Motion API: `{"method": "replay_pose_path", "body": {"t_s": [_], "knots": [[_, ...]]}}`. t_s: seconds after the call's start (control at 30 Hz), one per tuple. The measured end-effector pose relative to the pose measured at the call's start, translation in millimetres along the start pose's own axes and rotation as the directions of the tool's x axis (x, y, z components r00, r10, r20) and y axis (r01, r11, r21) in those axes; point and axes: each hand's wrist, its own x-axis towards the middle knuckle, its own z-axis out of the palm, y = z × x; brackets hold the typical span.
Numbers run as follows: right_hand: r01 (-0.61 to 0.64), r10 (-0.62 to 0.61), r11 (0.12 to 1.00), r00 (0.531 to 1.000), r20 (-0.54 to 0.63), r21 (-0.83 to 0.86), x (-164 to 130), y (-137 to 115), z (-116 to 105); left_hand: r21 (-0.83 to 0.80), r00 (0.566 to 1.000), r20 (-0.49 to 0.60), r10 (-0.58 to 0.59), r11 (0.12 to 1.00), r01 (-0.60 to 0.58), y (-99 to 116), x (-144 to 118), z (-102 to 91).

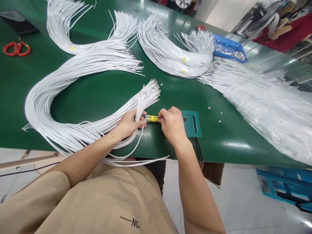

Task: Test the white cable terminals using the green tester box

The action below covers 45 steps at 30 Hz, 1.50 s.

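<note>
Several white wires [140, 107] pass through my left hand [131, 123], whose fingers are closed round them near their ends. They come from a large curved bundle of white wires [36, 104] on the green table. My right hand [172, 123] pinches a small yellow piece [152, 118] with a metallic end, which points toward my left fingertips. What exactly the yellow piece is I cannot make out. One wire end seems to meet it at my left thumb, partly hidden by the fingers. A teal tray-like block [197, 123] lies just right of my right hand.
More white wire bundles [168, 48] lie across the back of the table [92, 87]. A blue tray [226, 48] holds small metal parts. Plastic-wrapped wires [273, 100] cover the right side. Red-handled scissors [17, 48] and a phone [18, 22] lie at the left. Another person [287, 32] sits far right.
</note>
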Motion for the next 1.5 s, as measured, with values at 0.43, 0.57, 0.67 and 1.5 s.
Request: {"method": "replay_pose_path", "body": {"t_s": [0.43,0.57,0.67,1.5], "knots": [[-0.003,0.027,0.986,0.99,-0.14,0.167,-25,-36,-9,-0.054,1.0,0.0,-0.025,0.998,0.025,-2,-2,-6.3],[0.259,-0.257,0.954,0.966,-0.036,0.153,-44,-65,1,-0.056,1.0,-0.021,-0.007,0.998,0.006,1,-11,-11.1],[0.347,-0.35,0.934,0.937,0.021,0.081,-51,-81,7,-0.084,1.0,0.015,0.013,0.996,-0.012,5,-19,-10.9],[-0.321,0.399,0.246,0.893,0.206,0.915,-7,-68,-14,-0.426,0.997,0.046,0.059,0.904,-0.034,15,-51,-10.0]]}}
